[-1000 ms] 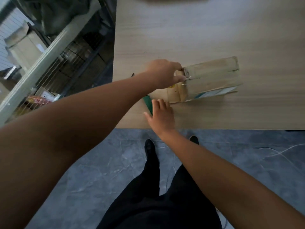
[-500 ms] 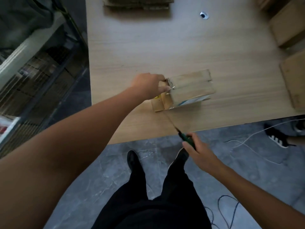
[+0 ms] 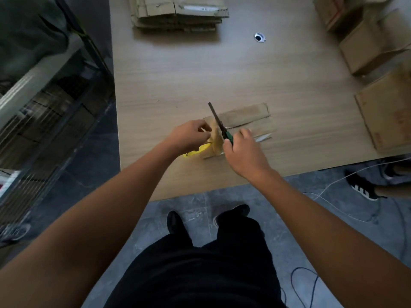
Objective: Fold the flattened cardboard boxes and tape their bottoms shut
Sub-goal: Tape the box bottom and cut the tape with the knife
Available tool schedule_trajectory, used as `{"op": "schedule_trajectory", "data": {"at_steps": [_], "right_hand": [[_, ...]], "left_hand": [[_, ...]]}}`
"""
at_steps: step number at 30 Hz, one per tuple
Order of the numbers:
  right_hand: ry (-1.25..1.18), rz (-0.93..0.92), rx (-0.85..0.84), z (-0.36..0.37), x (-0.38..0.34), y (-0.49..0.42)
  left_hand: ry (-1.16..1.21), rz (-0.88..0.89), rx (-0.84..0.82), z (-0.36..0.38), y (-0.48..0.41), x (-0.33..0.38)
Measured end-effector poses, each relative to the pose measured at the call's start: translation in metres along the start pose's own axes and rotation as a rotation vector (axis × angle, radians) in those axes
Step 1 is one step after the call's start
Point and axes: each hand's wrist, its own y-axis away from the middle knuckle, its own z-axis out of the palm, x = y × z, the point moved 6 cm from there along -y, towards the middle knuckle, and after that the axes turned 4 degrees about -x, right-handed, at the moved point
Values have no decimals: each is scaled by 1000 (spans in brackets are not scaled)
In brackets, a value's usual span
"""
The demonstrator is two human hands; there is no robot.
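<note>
No words can be read here.
The white label (image 3: 196, 7) on the flat box pile (image 3: 178, 21) and the faint red marks on the big box (image 3: 382, 112) at the right are too blurry.

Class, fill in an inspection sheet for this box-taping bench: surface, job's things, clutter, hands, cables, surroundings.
Surface: wooden table with grommet hole.
Job's things: cardboard box near front edge; flattened stack at far edge; folded boxes right.
Clutter: nothing seen.
Hands: left hand grips yellow tape roll; right hand holds green-handled cutter over the box.
Cables: white cable and dark cable on floor.
Surroundings: wire rack left; another person's shoe.
</note>
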Motion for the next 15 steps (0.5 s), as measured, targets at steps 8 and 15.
{"op": "schedule_trajectory", "data": {"at_steps": [8,15], "right_hand": [[57,64,-98,9,-10,-1],[130,90,-178,15,-10,3]], "left_hand": [[-9,0,-9,-15,-3,-4],[122,-6,17,-6,-9,-15]]}}
